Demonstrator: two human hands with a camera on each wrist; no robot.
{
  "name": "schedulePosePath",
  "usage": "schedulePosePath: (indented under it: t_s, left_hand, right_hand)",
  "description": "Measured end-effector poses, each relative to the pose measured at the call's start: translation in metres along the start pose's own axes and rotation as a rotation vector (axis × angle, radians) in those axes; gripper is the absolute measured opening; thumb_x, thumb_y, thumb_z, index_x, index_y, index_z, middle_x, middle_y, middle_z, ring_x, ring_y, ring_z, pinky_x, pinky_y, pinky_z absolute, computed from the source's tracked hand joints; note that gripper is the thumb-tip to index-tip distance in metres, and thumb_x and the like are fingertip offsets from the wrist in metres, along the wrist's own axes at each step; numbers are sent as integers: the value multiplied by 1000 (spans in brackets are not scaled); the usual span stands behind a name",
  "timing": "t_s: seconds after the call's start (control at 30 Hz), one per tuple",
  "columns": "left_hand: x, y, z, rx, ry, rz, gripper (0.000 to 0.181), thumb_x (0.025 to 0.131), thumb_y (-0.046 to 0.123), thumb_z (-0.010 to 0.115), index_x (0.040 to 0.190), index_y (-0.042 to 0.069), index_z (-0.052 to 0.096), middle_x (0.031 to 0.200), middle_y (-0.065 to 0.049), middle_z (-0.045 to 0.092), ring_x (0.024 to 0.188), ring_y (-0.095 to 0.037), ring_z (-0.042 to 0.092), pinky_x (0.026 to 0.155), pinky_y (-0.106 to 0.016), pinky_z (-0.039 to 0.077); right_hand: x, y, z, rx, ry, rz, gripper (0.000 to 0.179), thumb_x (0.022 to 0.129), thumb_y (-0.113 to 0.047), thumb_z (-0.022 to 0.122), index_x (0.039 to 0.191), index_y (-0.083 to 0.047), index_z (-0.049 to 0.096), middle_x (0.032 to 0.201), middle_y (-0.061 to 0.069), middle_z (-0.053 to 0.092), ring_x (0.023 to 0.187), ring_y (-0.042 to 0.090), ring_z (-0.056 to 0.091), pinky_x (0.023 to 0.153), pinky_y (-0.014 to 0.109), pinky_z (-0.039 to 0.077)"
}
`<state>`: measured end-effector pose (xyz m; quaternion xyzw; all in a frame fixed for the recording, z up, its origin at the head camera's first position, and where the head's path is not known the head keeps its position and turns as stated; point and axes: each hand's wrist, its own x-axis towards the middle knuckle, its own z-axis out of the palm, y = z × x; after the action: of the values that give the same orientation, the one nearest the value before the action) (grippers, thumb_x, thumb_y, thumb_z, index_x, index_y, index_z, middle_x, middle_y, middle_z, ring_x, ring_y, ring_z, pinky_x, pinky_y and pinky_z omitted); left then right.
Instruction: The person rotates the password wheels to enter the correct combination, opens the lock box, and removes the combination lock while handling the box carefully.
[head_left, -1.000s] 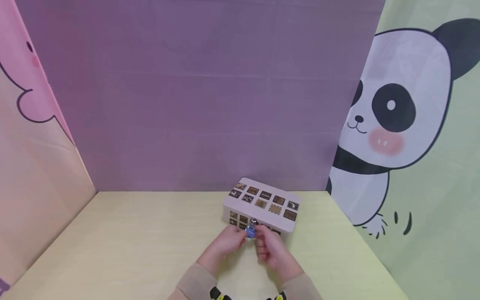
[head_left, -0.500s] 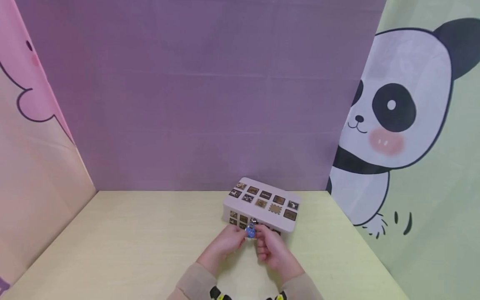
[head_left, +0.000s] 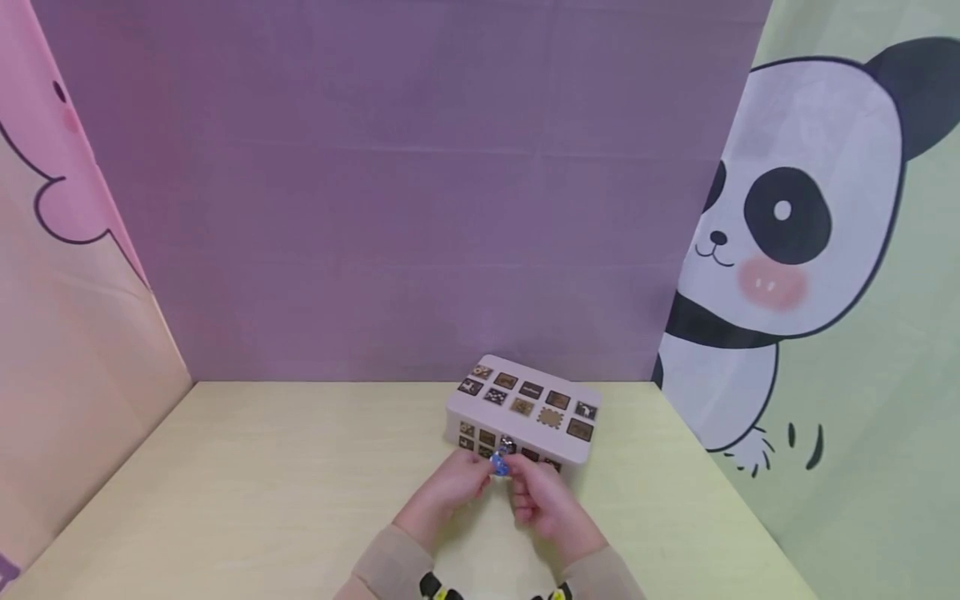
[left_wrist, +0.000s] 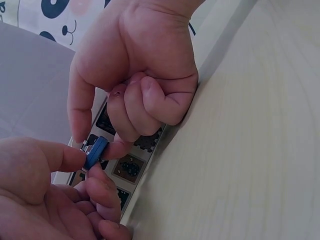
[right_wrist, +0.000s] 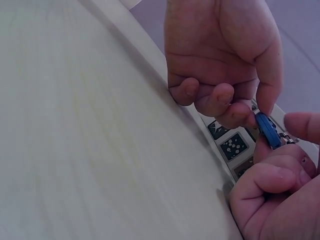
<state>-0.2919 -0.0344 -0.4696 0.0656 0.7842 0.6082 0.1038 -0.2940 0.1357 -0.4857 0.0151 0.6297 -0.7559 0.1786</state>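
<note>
A small blue padlock hangs at the metal clasp on the front of a pale tin box. My left hand pinches the padlock's left edge between thumb and fingertip; the grip shows clearly on the blue body in the left wrist view. From the other side, my right hand has its thumb and index finger at the padlock, the other fingers curled in. In the right wrist view, the blue padlock is seen edge-on between both hands. Fingers partly hide its face.
The box, printed with small dark and tan pictures, stands slightly turned on a light wooden table. A purple backdrop rises behind it. A panda-printed panel stands at the right, and a pink-printed panel at the left.
My right thumb and index finger have shifted slightly left and down onto the padlock, which has turned a little. My left hand and the box look unmoved.
</note>
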Motion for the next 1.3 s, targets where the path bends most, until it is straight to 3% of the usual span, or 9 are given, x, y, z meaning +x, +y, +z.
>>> schedulePosePath:
  t_s: [0.17,0.63,0.8,1.03,1.3]
  left_hand:
    - [0,0,0,-9,-5,4,28,99,14,55,81,-6,63,57,3,45,49,-9,34,46,-22,28]
    - [0,-1,0,-25,26,-1,26,97,16,60,81,-5,63,57,4,44,49,-9,34,45,-22,27]
    - [-1,0,-1,-21,19,1,27,98,17,60,84,-6,64,57,4,45,49,-9,34,45,-22,28]
    - [-2,1,-1,-18,0,22,29,99,15,59,76,-2,61,56,5,42,48,-8,32,44,-22,26]
    - [-1,0,-1,-18,-12,28,28,100,14,58,80,-6,63,56,5,42,48,-8,32,44,-21,26]
  right_hand:
    - [3,4,1,-40,9,-29,17,95,-26,67,91,-10,66,59,-10,39,49,5,31,46,20,29]
    - [3,5,0,-67,12,-39,21,96,-26,67,105,-7,69,60,-10,38,50,5,32,47,20,29]
    - [2,5,0,-69,15,-42,22,96,-25,66,108,-6,68,60,-10,37,49,5,31,46,19,29]
    - [3,5,-1,-81,19,-41,24,96,-26,66,109,-6,67,61,-10,38,50,5,32,46,20,29]
    - [3,5,0,-85,33,-32,24,95,-26,67,108,-5,68,60,-10,38,48,5,31,45,20,29]
